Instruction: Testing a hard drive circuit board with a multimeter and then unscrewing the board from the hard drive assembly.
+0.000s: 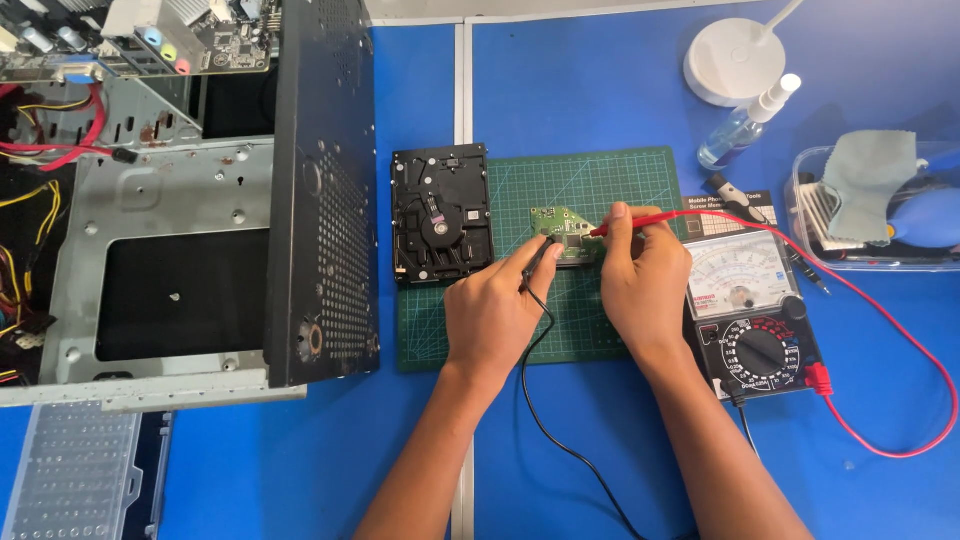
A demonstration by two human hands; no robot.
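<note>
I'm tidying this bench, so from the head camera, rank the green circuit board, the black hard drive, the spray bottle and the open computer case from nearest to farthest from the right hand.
1. Green circuit board: just left of the right hand, under its red probe.
2. Black hard drive: further left on the mat.
3. Spray bottle: up and to the right, about as far as the drive, too close to call.
4. Open computer case: far left.

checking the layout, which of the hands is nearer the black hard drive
Left. The left hand with the black probe sits just right of the hard drive; the right hand is farther right, next to the multimeter.
</note>
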